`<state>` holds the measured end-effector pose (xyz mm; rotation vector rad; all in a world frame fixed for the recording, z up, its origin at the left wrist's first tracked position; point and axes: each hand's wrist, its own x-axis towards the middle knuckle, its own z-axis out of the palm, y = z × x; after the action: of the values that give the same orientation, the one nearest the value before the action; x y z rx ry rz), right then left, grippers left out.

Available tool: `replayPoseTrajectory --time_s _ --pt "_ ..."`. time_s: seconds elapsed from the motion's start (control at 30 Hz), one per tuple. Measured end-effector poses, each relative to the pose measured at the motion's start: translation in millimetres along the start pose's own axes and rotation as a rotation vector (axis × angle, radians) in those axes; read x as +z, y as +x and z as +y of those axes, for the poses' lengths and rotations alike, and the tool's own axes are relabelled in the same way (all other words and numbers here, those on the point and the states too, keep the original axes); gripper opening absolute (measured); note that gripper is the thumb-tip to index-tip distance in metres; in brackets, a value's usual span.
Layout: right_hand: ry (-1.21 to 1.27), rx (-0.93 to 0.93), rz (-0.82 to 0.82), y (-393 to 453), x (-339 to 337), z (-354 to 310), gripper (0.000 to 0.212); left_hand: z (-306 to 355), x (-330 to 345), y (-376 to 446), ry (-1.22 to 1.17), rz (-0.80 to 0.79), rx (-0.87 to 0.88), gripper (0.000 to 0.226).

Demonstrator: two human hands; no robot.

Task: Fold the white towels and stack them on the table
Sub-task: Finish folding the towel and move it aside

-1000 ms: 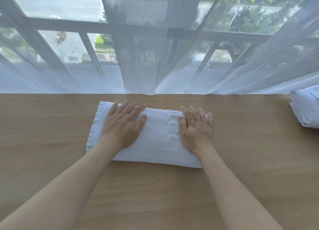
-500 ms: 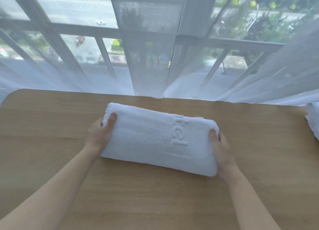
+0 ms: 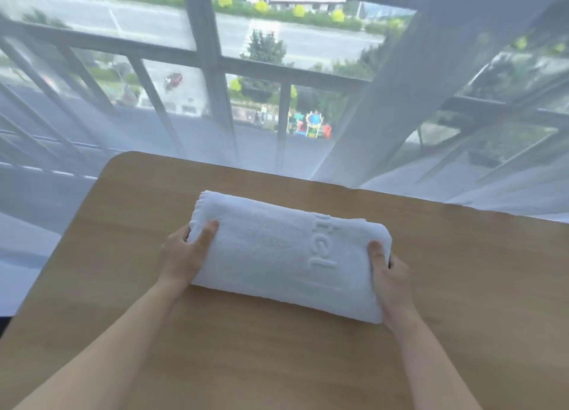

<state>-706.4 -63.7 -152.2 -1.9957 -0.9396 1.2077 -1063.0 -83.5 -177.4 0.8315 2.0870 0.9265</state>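
A folded white towel (image 3: 277, 252) with raised lettering lies across the middle of the wooden table (image 3: 277, 348). My left hand (image 3: 184, 252) grips its left end, thumb on top and fingers tucked under. At the other end my right hand (image 3: 389, 274) grips the same towel, thumb on top, fingers hidden beneath. Whether the towel is lifted off the wood or still resting on it I cannot tell.
The table's rounded far-left corner (image 3: 123, 160) and left edge are close by. A sheer white curtain (image 3: 385, 117) hangs along the far edge in front of a window with railings.
My hands went from lying flat on top of the towel to gripping its two ends. The view has swung left; the towel pile at the right is out of sight.
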Motion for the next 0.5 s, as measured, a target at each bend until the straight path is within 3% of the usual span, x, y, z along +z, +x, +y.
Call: replayPoseTrajectory --time_s 0.2,0.37,0.5 --pt "-0.065 -0.079 0.038 -32.2 94.2 -18.5 0.051 -25.6 -81.0 54.4 0.022 0.01 0.036 0.054" --pt "-0.096 -0.13 0.102 -52.4 177.3 -42.6 0.051 -43.5 -148.1 102.7 0.058 0.053 0.05 0.064" --pt "-0.159 -0.179 0.153 -43.9 219.6 -68.3 0.053 -36.0 -169.0 137.2 0.064 0.082 0.07 0.064"
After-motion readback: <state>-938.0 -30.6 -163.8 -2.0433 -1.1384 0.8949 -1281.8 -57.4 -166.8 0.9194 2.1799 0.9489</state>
